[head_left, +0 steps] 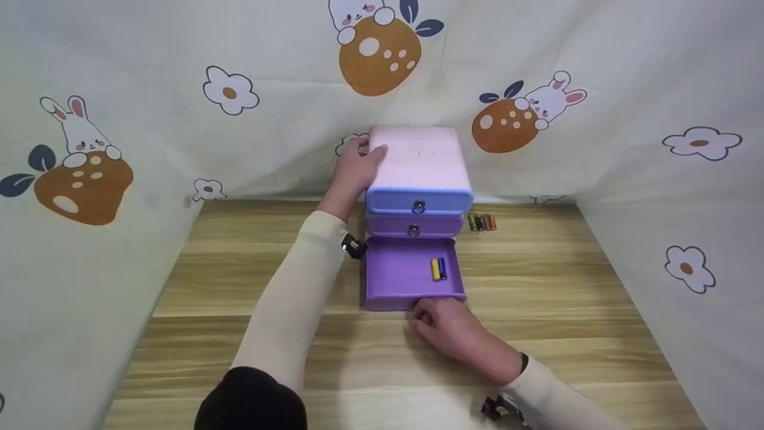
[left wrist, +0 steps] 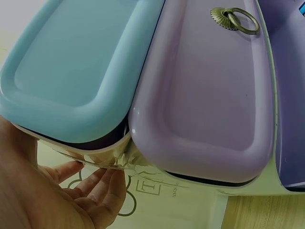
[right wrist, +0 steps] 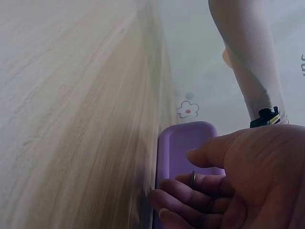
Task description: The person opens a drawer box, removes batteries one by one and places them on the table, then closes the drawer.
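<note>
Edges and room: the cabinet (head_left: 418, 152) stands at the far middle of the table (head_left: 239, 257), close to the far cloth (head_left: 286, 119) (whether the two touch cannot be told). Wood surface extends well to the left and right of it. On the near side, the front edge of the bottom drawer (head_left: 385, 303) reaches out over the table, with the right hand (head_left: 449, 328) directly before it.

Containers: the top drawer (head_left: 385, 202), blue, and the middle drawer (head_left: 385, 226), purple, are pushed in; a narrow dark gap shows along the lower rims of both fronts in the left wrist view. The bottom drawer, also purple, is pulled well out. Inside, right of its middle, a yellow battery (head_left: 435, 270) and a blue battery (head_left: 442, 269) lie side by side, lengthwise near to far. A row of batteries (head_left: 482, 223) lies on the table just right of the cabinet.

Hands: the left hand (head_left: 356, 167) is spread at the cabinet's upper left edge, thumb on the top, relaxed fingers down the left side; it steadies rather than clasps. The right hand is mostly closed, fingers bent, with one finger hooked through the bottom drawer's ring (right wrist: 193, 179).
</note>
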{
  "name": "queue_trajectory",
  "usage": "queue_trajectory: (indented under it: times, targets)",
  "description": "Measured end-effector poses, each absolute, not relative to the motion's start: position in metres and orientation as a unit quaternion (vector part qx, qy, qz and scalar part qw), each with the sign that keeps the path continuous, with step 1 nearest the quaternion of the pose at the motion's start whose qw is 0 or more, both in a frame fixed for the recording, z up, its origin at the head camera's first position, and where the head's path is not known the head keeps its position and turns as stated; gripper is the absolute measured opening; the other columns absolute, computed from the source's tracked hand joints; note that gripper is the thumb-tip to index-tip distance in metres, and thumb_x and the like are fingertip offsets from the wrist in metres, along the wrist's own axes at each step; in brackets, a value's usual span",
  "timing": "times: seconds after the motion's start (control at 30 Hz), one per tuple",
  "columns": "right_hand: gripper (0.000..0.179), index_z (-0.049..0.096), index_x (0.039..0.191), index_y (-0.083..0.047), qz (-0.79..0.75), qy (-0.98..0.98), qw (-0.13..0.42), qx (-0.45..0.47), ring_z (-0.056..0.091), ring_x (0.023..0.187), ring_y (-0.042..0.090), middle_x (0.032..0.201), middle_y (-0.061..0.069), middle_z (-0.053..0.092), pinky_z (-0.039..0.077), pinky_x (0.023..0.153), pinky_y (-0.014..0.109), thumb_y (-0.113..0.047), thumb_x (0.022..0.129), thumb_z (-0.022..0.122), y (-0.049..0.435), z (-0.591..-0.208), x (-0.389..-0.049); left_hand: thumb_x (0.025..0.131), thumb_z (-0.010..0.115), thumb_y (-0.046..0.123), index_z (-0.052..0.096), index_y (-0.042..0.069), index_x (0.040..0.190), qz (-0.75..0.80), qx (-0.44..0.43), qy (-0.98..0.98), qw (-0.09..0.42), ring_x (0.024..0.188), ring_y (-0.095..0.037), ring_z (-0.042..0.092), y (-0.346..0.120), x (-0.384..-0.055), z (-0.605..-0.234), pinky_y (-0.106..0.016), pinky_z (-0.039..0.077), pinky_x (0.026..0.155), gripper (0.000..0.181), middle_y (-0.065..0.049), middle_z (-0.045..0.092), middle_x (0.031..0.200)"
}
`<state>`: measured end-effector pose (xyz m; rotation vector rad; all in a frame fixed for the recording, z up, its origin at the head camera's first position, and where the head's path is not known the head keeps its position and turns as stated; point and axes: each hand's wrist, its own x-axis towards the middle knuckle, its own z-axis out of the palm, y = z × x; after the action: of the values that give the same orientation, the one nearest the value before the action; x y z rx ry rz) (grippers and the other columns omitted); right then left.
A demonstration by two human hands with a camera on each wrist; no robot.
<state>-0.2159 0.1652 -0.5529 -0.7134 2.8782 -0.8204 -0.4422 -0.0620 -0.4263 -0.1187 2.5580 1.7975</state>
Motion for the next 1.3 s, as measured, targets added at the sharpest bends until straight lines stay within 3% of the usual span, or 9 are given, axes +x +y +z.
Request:
queue_trajectory:
  times: [0.83, 1.07, 1.3]
  targets:
    - [0.009, 0.08, 0.1, -0.009, -0.258, 0.936, 0.045, -0.235, 0.06, 0.07, 0.006, 0.084, -0.003, 0.072, 0.055, 0.066, 0.029, -0.016, 0.097, 0.084, 0.164, -0.549, -0.208, 0.11, 0.062, 0.055, 0.046, 0.015, 0.165, 0.568, -0.046, 0.821, 0.011, 0.133, -0.025, 0.06, -0.062, -0.444, -0.425, -0.042, 0.051, 0.11, 0.07, -0.011, 0.059, 0.154]
    - [0.009, 0.078, 0.092, -0.013, -0.26, 0.935, 0.039, -0.238, 0.057, 0.068, 0.005, 0.078, -0.008, 0.066, 0.052, 0.064, 0.029, -0.018, 0.098, 0.083, 0.163, -0.547, -0.205, 0.11, 0.063, 0.055, 0.045, 0.016, 0.166, 0.572, -0.05, 0.819, 0.016, 0.133, -0.024, 0.06, -0.062, -0.442, -0.425, -0.042, 0.051, 0.11, 0.071, -0.011, 0.059, 0.155]
    - [0.009, 0.08, 0.098, -0.009, -0.258, 0.934, 0.035, -0.246, 0.057, 0.068, 0.006, 0.079, -0.007, 0.067, 0.053, 0.065, 0.03, -0.017, 0.098, 0.083, 0.163, -0.544, -0.203, 0.11, 0.063, 0.055, 0.045, 0.015, 0.166, 0.571, -0.047, 0.82, 0.011, 0.135, -0.025, 0.059, -0.062, -0.442, -0.425, -0.043, 0.051, 0.111, 0.071, -0.011, 0.059, 0.155]
